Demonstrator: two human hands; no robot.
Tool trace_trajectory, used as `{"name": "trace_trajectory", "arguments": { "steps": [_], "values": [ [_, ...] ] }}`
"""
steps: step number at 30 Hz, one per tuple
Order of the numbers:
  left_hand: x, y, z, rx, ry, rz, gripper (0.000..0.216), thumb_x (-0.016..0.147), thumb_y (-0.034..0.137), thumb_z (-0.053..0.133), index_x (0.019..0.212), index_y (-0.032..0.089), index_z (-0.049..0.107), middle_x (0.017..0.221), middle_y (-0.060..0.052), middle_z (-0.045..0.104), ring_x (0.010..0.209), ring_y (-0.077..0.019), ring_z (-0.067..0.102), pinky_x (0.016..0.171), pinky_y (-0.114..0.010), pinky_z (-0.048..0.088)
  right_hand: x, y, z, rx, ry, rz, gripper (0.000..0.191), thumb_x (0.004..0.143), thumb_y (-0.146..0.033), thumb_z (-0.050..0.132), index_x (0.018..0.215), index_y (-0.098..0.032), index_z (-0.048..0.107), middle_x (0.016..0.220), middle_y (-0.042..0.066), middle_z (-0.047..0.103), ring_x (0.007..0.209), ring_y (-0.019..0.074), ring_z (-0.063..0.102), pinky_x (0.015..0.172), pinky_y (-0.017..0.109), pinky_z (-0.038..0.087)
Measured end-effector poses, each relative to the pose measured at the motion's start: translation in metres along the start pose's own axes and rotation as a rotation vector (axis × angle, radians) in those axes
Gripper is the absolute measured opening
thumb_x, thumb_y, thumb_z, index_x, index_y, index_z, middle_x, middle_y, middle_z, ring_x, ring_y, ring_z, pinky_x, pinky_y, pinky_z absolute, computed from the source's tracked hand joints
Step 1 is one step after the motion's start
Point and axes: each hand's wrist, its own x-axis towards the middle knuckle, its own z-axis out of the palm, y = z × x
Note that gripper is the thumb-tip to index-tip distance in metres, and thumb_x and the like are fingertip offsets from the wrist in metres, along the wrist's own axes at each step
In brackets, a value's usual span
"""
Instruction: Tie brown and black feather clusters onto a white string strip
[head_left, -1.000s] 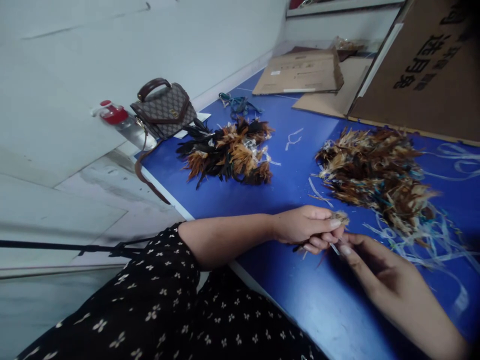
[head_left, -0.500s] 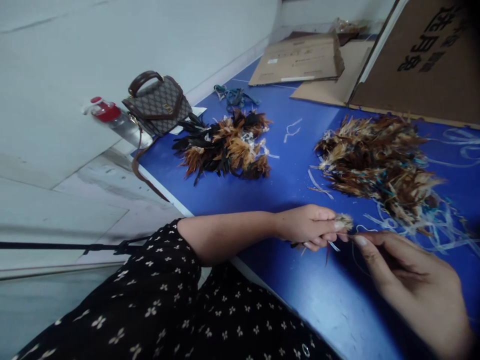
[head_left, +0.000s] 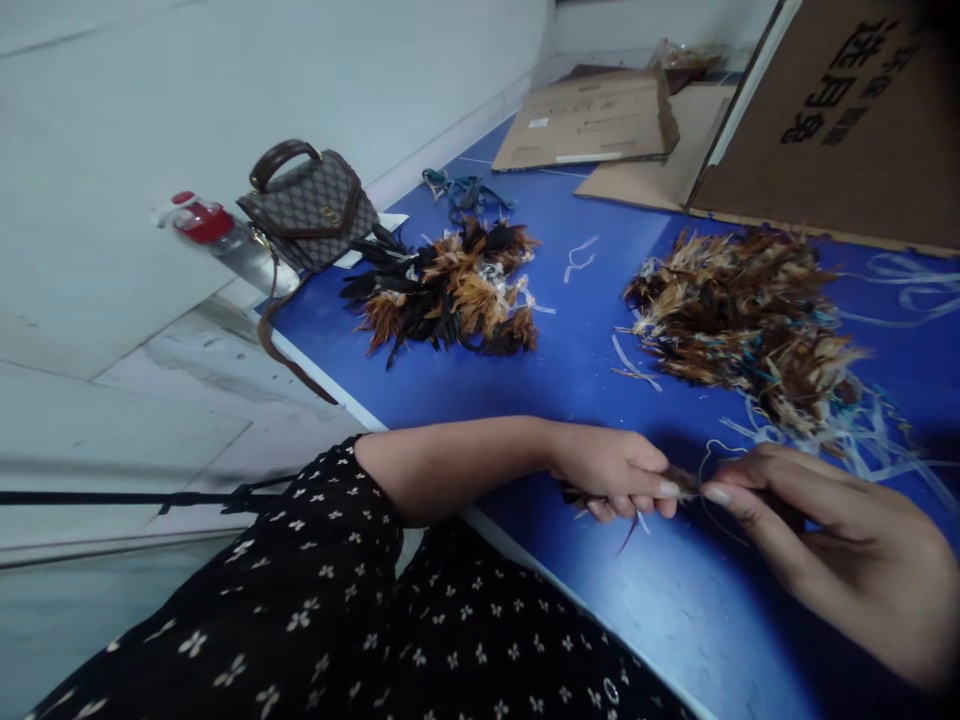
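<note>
My left hand (head_left: 619, 475) is closed round a small bunch of feathers (head_left: 681, 481), its brownish end poking out past the thumb. Dark tips and a thin reddish strand show below the fingers. My right hand (head_left: 847, 555) pinches thumb and forefinger together at the end of that bunch, on a thin thread (head_left: 705, 458) that loops above and below the fingertips. Just what lies between those fingertips is partly hidden. Beyond my hands, a large pile of brown feather bunches (head_left: 739, 310) lies on the blue table (head_left: 592, 370).
Left on the table is a second pile of black and orange feather bunches (head_left: 450, 290). Behind it stand a patterned handbag (head_left: 307, 215) and a red-capped bottle (head_left: 225, 240). Pale plastic ties (head_left: 877, 440) lie at right. Flattened cardboard (head_left: 585, 120) and a big carton (head_left: 832, 130) sit at the back.
My right fingertips have come up against the end of the feather bunch, where a short gap with a strand was. My left hand has tilted and lowered slightly.
</note>
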Motion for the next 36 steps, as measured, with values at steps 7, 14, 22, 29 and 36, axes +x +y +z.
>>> {"name": "trace_trajectory", "arguments": {
  "steps": [7,14,22,29,36],
  "values": [
    [-0.001,-0.002,0.014,0.139,-0.2,-0.028,0.04,0.092,0.053,0.088,0.095,0.02,0.066,0.071,0.007,0.046,0.055,-0.0092,0.046,0.049,-0.025,0.04,0.019,-0.004,0.011,0.204,-0.109,0.084,0.038,0.11,-0.046,0.064,0.081,-0.024,0.075,0.072,0.001,0.071,0.061,0.0121,0.066,0.059,0.023,0.052],
    [-0.013,0.013,0.018,-0.154,-0.18,0.158,0.027,0.101,0.04,0.081,0.092,0.018,0.069,0.071,0.005,0.044,0.06,-0.0087,0.038,0.055,-0.023,0.038,0.007,0.005,0.011,0.293,0.002,0.418,0.047,0.094,-0.069,0.08,0.083,-0.024,0.077,0.067,0.003,0.076,0.058,0.0163,0.07,0.06,0.024,0.058],
    [-0.009,0.015,0.012,-0.302,-0.167,0.238,0.022,0.112,0.024,0.062,0.095,0.013,0.071,0.072,0.003,0.048,0.062,-0.0093,0.047,0.062,-0.024,0.043,-0.003,0.011,0.023,0.245,0.137,0.44,0.041,0.099,-0.061,0.077,0.085,-0.023,0.078,0.079,0.004,0.079,0.069,0.0164,0.074,0.074,0.023,0.062],
    [-0.002,0.017,0.009,-0.235,0.065,0.328,0.022,0.114,0.023,0.056,0.095,0.015,0.063,0.074,0.004,0.056,0.06,-0.0079,0.052,0.06,-0.025,0.047,-0.012,0.009,0.031,0.119,0.218,0.342,0.028,0.099,-0.052,0.079,0.095,-0.024,0.081,0.087,0.004,0.082,0.072,0.0182,0.075,0.069,0.026,0.061],
    [-0.005,0.019,0.009,0.502,0.431,0.374,0.02,0.109,0.026,0.055,0.09,0.022,0.054,0.074,0.004,0.056,0.064,-0.0117,0.053,0.068,-0.029,0.049,-0.013,0.005,0.033,-0.215,0.123,-0.097,0.011,0.104,-0.029,0.069,0.112,-0.026,0.076,0.098,0.003,0.081,0.078,0.0169,0.077,0.071,0.028,0.059]
  ]
}}
